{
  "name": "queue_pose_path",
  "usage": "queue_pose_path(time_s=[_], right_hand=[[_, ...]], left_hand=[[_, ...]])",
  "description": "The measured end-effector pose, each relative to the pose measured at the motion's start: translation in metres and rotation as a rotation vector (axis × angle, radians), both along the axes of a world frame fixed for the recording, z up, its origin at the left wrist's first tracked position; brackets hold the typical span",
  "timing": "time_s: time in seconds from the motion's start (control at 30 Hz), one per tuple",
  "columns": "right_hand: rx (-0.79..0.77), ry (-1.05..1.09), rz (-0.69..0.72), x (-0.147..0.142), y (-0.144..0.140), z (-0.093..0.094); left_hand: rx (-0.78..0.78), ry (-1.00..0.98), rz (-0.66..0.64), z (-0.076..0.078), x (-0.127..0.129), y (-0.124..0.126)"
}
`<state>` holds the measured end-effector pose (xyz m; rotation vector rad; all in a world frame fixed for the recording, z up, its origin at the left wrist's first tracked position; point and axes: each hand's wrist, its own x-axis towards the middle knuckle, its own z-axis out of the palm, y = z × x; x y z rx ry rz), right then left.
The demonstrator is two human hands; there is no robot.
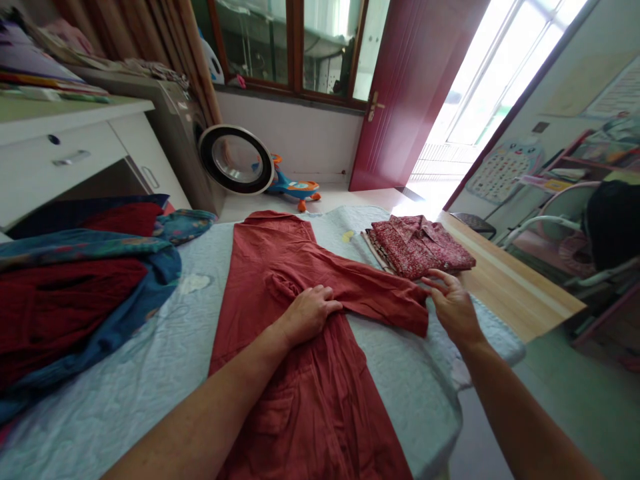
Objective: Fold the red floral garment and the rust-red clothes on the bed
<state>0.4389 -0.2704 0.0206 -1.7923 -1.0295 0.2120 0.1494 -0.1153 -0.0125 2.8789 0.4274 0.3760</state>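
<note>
A rust-red long-sleeved jacket (280, 267) with a flap pocket lies spread over the light blue quilted cover. One sleeve reaches out to the right, fairly flat, while its body runs toward me. My left hand (311, 313) rests on the jacket near the underarm, its fingers curled around a bit of the cloth. At the sleeve's end, my right hand (454, 307) pinches the cuff between thumb and fingers. Just beyond that hand sits a folded red patterned shirt (420, 245) on top of other folded cloth.
Heaped clothes in blue and dark red (75, 293) lie on the left of the quilted cover (400, 380). Behind stand a white desk (75, 157) and a washing machine with its round door (237, 160) open. A wooden board (515, 287) borders the right side.
</note>
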Motion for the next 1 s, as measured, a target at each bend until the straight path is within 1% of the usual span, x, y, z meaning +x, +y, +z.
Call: queue_pose_path(time_s=[0.1,0.13,0.2,0.3,0.37,0.47,0.53,0.6,0.77,0.83,0.9,1.0], right_hand=[[-0.159,-0.333,0.028,0.011,-0.002,-0.006],[-0.191,-0.421,0.029,0.014,-0.003,-0.008],[-0.233,-0.53,0.033,0.019,-0.005,-0.012],[-0.278,-0.594,0.079,0.024,-0.005,-0.016],[-0.281,-0.614,0.113,0.024,-0.004,-0.014],[-0.206,-0.602,0.129,0.019,0.0,-0.005],[-0.126,-0.534,0.136,0.013,0.002,0.002],[-0.07,-0.404,0.144,0.008,0.004,0.009],[0.017,0.123,0.063,0.003,0.009,0.016],[0.059,0.292,0.036,0.005,0.013,0.017],[0.095,0.394,0.014,0.009,0.016,0.017],[0.11,0.454,0.03,0.011,0.02,0.018]], left_hand=[[-0.006,0.0,0.001,0.001,0.0,0.0],[-0.006,0.001,0.002,0.001,0.0,0.0],[-0.006,0.005,0.0,0.001,0.0,0.0],[-0.005,0.012,-0.001,0.0,0.0,0.0],[-0.007,0.011,0.004,-0.001,0.0,0.0],[-0.01,0.011,0.005,-0.001,0.0,0.0],[-0.01,0.017,0.003,0.0,0.0,0.0],[-0.011,0.018,0.002,0.001,0.0,0.0],[-0.034,-0.037,-0.003,0.003,-0.002,0.001],[-0.045,-0.069,-0.01,0.004,-0.002,0.001],[-0.052,-0.096,-0.021,0.005,-0.003,0.002],[-0.062,-0.132,-0.024,0.006,-0.005,0.004]])
